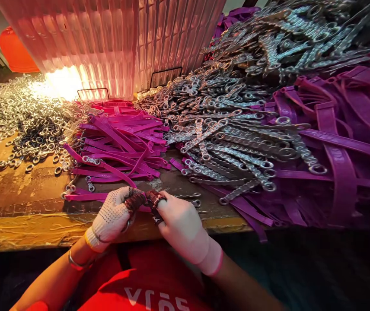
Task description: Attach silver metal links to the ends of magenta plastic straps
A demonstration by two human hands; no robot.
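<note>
My left hand (112, 214), in a white glove with dark dots and wrapped fingertips, is closed on a narrow pink strap (115, 172) that runs off to the upper left. My right hand (181, 222), in a plain white glove with dark wrapped fingers, pinches at the same strap, its fingertips meeting the left ones. The exact grip is hidden by the fingers. Beyond the hands lies a heap of pink straps (116, 138), some with metal snap hooks (90, 183). Flat metal chain strips (237, 151) lie to the right.
Loose metal rings and hooks (42, 134) spread over the left of the worn wooden table (19, 190). Wide purple straps (340, 172) pile up at right, below more chain strips (288, 39). A ribbed translucent panel (107, 43) stands behind, with a bright light at its base.
</note>
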